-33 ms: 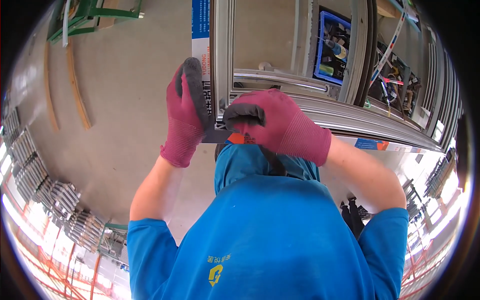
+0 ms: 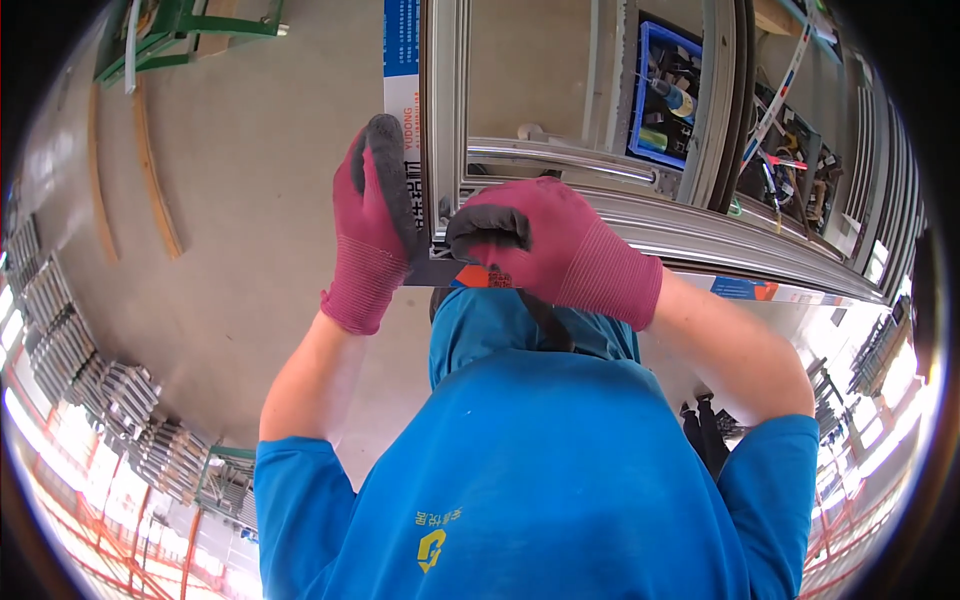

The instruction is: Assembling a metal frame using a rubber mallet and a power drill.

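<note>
An aluminium frame (image 2: 446, 95) lies in front of me, its near left corner between my hands. Printed protective film (image 2: 402, 40) in blue and white covers its outer left side. My left hand (image 2: 367, 220), in a maroon glove with a dark grey palm, rests flat along that side, fingers stretched out and pointing away. My right hand (image 2: 560, 240), gloved alike, is closed over the near corner with its fingers curled in. Whatever it pinches, if anything, is hidden by the glove.
Inside the frame's outline a blue crate (image 2: 640, 95) with tools, among them a power drill (image 2: 672, 97), shows below. More tools (image 2: 790, 170) lie to the right. Wooden strips (image 2: 155, 185) and a green metal stand (image 2: 235, 25) are at far left. Stacked profiles (image 2: 120, 400) stand at the left edge.
</note>
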`<control>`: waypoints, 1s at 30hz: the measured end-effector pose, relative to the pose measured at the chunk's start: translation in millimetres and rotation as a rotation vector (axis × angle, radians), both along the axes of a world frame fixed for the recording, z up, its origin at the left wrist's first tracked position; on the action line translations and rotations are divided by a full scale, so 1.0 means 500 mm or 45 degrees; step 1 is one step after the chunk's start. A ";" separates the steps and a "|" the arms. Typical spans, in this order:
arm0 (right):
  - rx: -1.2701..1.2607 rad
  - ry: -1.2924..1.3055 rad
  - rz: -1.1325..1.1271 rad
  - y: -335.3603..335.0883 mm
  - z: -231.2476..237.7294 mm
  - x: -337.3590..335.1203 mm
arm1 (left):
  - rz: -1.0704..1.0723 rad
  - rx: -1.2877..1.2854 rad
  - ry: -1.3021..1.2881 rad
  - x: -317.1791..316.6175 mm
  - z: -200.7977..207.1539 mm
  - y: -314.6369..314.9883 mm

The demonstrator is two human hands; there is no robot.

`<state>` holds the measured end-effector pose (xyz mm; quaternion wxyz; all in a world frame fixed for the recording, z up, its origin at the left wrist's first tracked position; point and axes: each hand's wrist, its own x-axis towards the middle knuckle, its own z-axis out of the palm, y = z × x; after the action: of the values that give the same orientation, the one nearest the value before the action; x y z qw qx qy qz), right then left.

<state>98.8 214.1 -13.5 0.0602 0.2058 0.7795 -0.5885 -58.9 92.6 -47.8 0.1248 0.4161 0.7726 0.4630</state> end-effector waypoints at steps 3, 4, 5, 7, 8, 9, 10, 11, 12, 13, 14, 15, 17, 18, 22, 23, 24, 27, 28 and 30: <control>-0.111 -0.062 0.047 0.007 -0.004 -0.006 | 0.022 -0.080 -0.383 -0.004 0.010 -0.003; -0.136 -0.065 0.065 0.009 -0.006 -0.008 | -0.015 -0.068 -0.315 -0.005 0.006 -0.005; -0.162 -0.071 0.080 0.009 -0.004 -0.010 | -0.053 -0.056 -0.249 -0.005 0.004 -0.008; -0.061 -0.051 0.097 0.000 0.000 -0.017 | -0.127 -0.032 0.091 -0.016 -0.020 -0.016; 0.040 -0.025 0.121 -0.003 0.002 -0.021 | -0.193 -0.006 0.438 -0.021 -0.028 -0.019; 0.040 -0.026 0.122 -0.009 0.006 -0.021 | -0.192 -0.007 0.437 -0.021 -0.029 -0.021; 0.155 0.026 0.087 -0.020 0.012 -0.016 | -0.193 -0.020 0.365 -0.022 -0.029 -0.023; 0.274 0.081 0.050 -0.029 0.017 -0.013 | -0.195 -0.031 0.297 -0.023 -0.030 -0.022; 0.275 0.084 0.050 -0.040 0.024 -0.009 | -0.194 -0.031 0.300 -0.022 -0.033 -0.023; 0.362 0.057 0.057 -0.052 0.030 -0.005 | -0.158 -0.083 0.239 -0.020 -0.038 -0.025; 0.451 0.027 0.063 -0.063 0.034 -0.001 | -0.123 -0.133 0.175 -0.018 -0.036 -0.024; 0.453 0.028 0.061 -0.076 0.034 0.001 | -0.124 -0.132 0.177 -0.016 -0.030 -0.019; 0.680 0.196 -0.008 -0.097 0.026 0.006 | 0.211 -0.297 -0.695 -0.010 -0.012 -0.004; 0.679 0.201 -0.009 -0.101 0.022 0.010 | 0.212 -0.297 -0.691 -0.010 -0.009 -0.003; 0.978 0.329 -0.004 -0.113 0.012 0.018 | 0.254 -0.311 -0.738 -0.013 -0.016 -0.003; 1.073 0.342 -0.007 -0.118 0.012 0.020 | 0.267 -0.319 -0.678 -0.012 -0.021 -0.007; 1.075 0.351 -0.010 -0.122 0.015 0.023 | 0.267 -0.316 -0.670 -0.012 -0.023 -0.007; 1.146 0.334 0.011 -0.128 0.021 0.027 | 0.284 -0.291 -0.721 -0.010 -0.021 -0.006; 1.133 0.332 0.019 -0.125 0.025 0.026 | 0.299 -0.306 -0.766 -0.009 -0.015 -0.006; 1.124 0.331 0.019 -0.109 0.026 0.021 | 0.307 -0.320 -0.807 -0.009 -0.006 0.002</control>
<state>109.4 159.5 -0.3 -0.1271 0.1306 0.9582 -0.2204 -63.7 93.8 -50.8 0.3530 0.1391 0.7899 0.4817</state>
